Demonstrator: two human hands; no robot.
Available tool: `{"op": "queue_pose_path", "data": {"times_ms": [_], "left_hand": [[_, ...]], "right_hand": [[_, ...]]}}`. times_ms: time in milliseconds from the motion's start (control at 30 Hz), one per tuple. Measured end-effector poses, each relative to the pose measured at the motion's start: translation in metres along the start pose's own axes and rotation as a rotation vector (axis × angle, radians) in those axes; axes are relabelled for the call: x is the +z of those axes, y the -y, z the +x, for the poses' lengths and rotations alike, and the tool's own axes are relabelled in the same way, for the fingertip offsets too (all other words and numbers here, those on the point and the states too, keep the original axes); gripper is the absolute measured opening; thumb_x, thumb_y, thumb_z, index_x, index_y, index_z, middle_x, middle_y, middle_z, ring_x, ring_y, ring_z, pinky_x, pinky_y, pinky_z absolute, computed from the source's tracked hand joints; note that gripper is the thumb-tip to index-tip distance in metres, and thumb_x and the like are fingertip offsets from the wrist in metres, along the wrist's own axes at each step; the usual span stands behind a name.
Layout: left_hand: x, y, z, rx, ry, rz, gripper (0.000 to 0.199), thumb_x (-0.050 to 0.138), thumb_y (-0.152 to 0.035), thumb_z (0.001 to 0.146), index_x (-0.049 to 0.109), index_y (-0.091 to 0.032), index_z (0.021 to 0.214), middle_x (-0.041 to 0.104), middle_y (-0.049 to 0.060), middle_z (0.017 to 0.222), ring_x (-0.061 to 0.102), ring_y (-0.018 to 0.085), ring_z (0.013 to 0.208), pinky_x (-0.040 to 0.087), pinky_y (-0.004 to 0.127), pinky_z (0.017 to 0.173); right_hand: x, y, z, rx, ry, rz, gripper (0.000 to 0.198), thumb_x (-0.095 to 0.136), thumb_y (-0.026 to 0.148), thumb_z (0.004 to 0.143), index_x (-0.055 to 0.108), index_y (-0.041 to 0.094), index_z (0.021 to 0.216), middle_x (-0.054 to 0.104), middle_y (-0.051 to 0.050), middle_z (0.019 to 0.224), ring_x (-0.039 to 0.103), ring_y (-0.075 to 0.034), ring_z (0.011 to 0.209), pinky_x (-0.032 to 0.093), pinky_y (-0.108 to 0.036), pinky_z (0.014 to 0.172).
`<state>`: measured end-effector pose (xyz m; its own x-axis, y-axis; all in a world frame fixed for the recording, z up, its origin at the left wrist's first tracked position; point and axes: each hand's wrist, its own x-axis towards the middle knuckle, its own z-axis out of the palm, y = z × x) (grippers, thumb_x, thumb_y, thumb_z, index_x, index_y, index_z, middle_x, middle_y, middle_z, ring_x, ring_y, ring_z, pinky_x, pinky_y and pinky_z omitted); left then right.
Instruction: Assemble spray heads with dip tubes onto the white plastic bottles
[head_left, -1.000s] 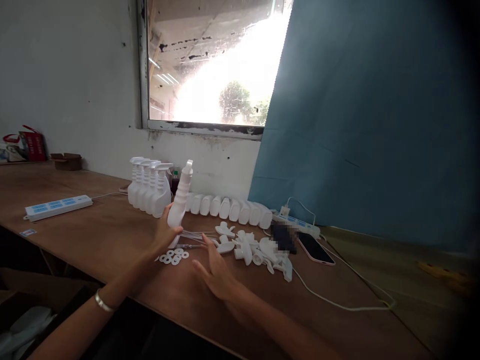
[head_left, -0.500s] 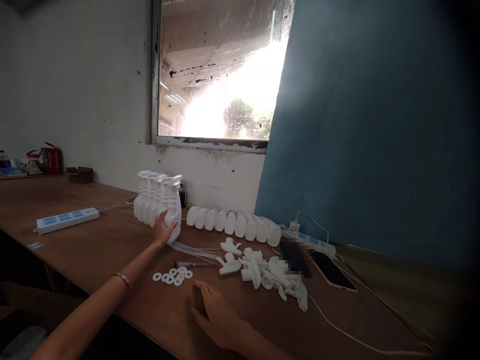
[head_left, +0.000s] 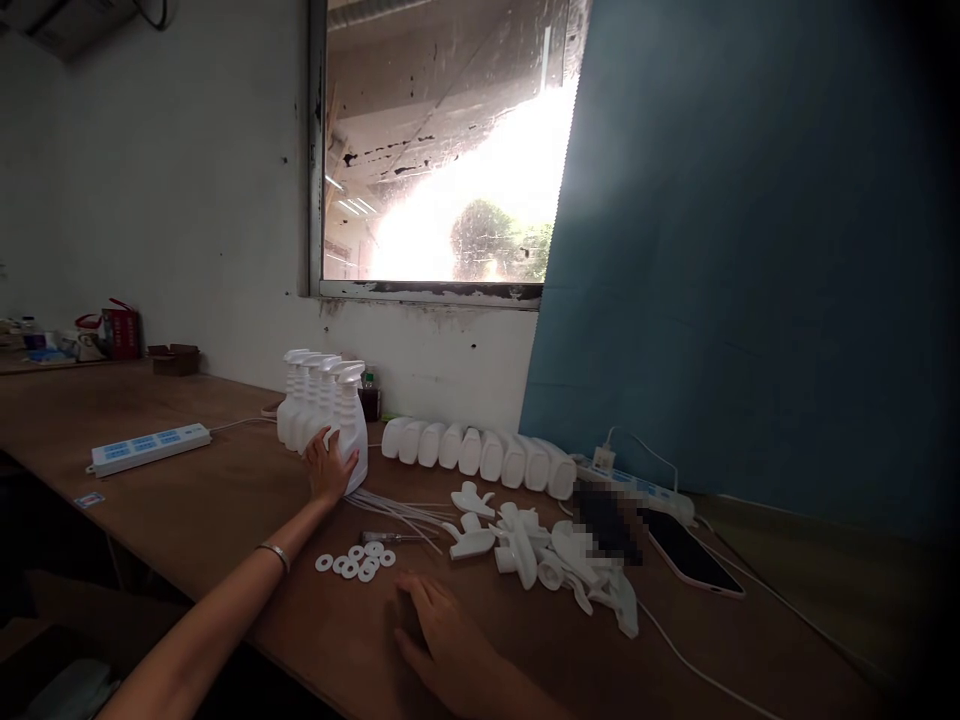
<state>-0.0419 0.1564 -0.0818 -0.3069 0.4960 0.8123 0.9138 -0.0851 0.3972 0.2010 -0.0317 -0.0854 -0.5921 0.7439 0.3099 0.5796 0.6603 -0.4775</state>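
My left hand (head_left: pixel 330 468) is at the nearest white spray bottle (head_left: pixel 355 430), its fingers spread beside the lower body and the thumb in front of it. The bottle stands upright at the near end of a row of similar bottles (head_left: pixel 296 400) with trigger heads. My right hand (head_left: pixel 446 635) rests low over the table edge, open and holding nothing. Just beyond it lie several white ring washers (head_left: pixel 349 569) and a screwdriver-like tool (head_left: pixel 386 537). Thin white tubes (head_left: pixel 401 508) lie behind them. To the right is a pile of white trigger spray heads (head_left: pixel 521 550).
White bottles lie in a row (head_left: pixel 469 452) along the wall. A power strip (head_left: pixel 150 448) sits at left, and another (head_left: pixel 637 490) with a plug is at right. A phone (head_left: pixel 694 552) and cables lie on the right of the brown table (head_left: pixel 247 490). A small carton (head_left: pixel 174 359) stands behind.
The fingers of my left hand have loosened and spread at the nearest bottle. My right hand stays in about the same place. The whole view has shifted slightly.
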Motion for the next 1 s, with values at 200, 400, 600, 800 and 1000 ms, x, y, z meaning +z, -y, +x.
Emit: {"op": "queue_pose_path", "data": {"times_ms": [200,400,600,800,1000], "left_hand": [[0.003,0.007,0.007,0.05,0.016,0.05,0.044,0.05,-0.036,0.08,0.05,-0.013,0.117,0.041,0.016,0.129,0.032,0.033,0.12,0.022,0.047,0.099],[0.009,0.01,0.011,0.104,0.018,0.051,0.042,0.048,-0.036,0.081,0.051,-0.015,0.117,0.042,0.015,0.13,0.033,0.031,0.122,0.021,0.046,0.1],[0.017,0.011,0.013,0.102,0.003,0.03,0.045,0.044,-0.033,0.083,0.044,-0.014,0.123,0.034,0.016,0.139,0.026,0.03,0.129,0.013,0.049,0.104],[0.025,0.015,0.017,0.099,-0.007,-0.003,0.043,0.041,-0.032,0.084,0.043,-0.014,0.123,0.035,0.016,0.139,0.025,0.028,0.131,0.008,0.05,0.105],[0.031,0.011,0.017,0.067,-0.014,-0.007,0.044,0.045,-0.034,0.081,0.047,-0.013,0.12,0.035,0.019,0.137,0.026,0.03,0.13,0.013,0.049,0.103]], "right_hand": [[0.001,-0.002,0.003,-0.043,-0.038,0.002,0.039,0.048,0.012,0.076,0.049,0.018,0.114,0.054,-0.009,0.119,0.044,-0.021,0.117,0.035,-0.036,0.1],[0.007,-0.007,0.008,-0.002,-0.054,-0.047,0.041,0.048,0.009,0.072,0.05,0.015,0.112,0.051,-0.011,0.122,0.039,-0.022,0.122,0.032,-0.038,0.103],[0.009,-0.009,0.008,-0.024,-0.069,-0.054,0.04,0.048,0.009,0.072,0.05,0.016,0.111,0.052,-0.01,0.121,0.043,-0.022,0.118,0.034,-0.037,0.101],[0.01,-0.011,0.008,-0.025,-0.062,-0.061,0.041,0.048,0.009,0.072,0.049,0.015,0.112,0.053,-0.01,0.119,0.044,-0.022,0.115,0.035,-0.035,0.1],[0.011,-0.011,0.007,-0.011,-0.064,-0.06,0.039,0.047,0.009,0.073,0.05,0.017,0.111,0.054,-0.01,0.116,0.045,-0.022,0.114,0.037,-0.036,0.098]]}}
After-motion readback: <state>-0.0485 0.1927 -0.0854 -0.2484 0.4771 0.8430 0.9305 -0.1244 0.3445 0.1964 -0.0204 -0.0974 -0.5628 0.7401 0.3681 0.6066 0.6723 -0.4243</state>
